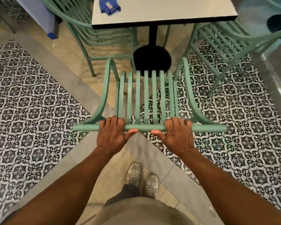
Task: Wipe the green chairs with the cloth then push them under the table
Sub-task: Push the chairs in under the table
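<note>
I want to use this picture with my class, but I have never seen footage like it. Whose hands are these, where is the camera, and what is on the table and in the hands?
There is no machine here. The single picture comes from a wide-angle camera worn on a person's head, looking forward and down, so you see their own arms and shoes. The left hand and right hand both grip the top rail of a green chair, which faces a table on a black pedestal. A blue cloth lies on the table; neither hand holds it. Two more green chairs stand beside the table, one on the left and one on the right. The floor is partly patterned tile.
</note>
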The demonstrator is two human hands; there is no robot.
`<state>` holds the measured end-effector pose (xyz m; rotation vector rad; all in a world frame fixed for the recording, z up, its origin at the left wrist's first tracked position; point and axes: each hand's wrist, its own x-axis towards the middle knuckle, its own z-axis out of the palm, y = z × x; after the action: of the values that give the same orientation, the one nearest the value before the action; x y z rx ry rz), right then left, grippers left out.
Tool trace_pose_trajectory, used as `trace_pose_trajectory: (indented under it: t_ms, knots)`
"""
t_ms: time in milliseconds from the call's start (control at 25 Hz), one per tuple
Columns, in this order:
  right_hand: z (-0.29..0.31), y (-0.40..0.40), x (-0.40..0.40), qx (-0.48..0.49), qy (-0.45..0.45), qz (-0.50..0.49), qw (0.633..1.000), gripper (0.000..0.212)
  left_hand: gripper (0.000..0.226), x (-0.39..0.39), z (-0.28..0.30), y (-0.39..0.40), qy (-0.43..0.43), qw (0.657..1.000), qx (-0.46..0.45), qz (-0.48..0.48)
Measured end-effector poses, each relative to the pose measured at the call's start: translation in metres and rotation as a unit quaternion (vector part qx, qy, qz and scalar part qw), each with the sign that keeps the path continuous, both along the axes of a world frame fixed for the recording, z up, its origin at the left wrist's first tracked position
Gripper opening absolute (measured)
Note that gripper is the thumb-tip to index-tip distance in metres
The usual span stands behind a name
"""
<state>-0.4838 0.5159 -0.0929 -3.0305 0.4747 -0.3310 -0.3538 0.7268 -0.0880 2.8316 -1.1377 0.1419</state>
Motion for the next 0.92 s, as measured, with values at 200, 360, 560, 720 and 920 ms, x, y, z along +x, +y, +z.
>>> trace_pose_trajectory:
  t_ms: [200, 360, 560, 720, 920]
  knots:
    - [0.006, -0.039, 0.032, -0.001, 0.045, -0.013, 0.999, 0.073, 0.068, 0.03, 0.001, -0.039, 0.001, 1.0, 0.006, 0.008]
    - [0.009, -0.065, 0.055, -0.015, 0.063, -0.014, 0.998, 0.074, 0.067, 0.05, 0.003, -0.066, 0.006, 1.0, 0.0, 0.006]
    - [0.013, -0.093, 0.082, -0.017, 0.077, -0.015, 0.997, 0.079, 0.068, 0.075, 0.004, -0.094, 0.011, 1.0, -0.004, 0.014]
    - [0.013, -0.109, 0.105, -0.02, 0.091, -0.013, 0.996, 0.082, 0.065, 0.097, 0.006, -0.109, 0.019, 1.0, -0.014, 0.009]
    - [0.015, -0.125, 0.13, -0.023, 0.105, -0.005, 0.994, 0.078, 0.069, 0.12, 0.004, -0.126, 0.017, 1.0, -0.015, 0.017]
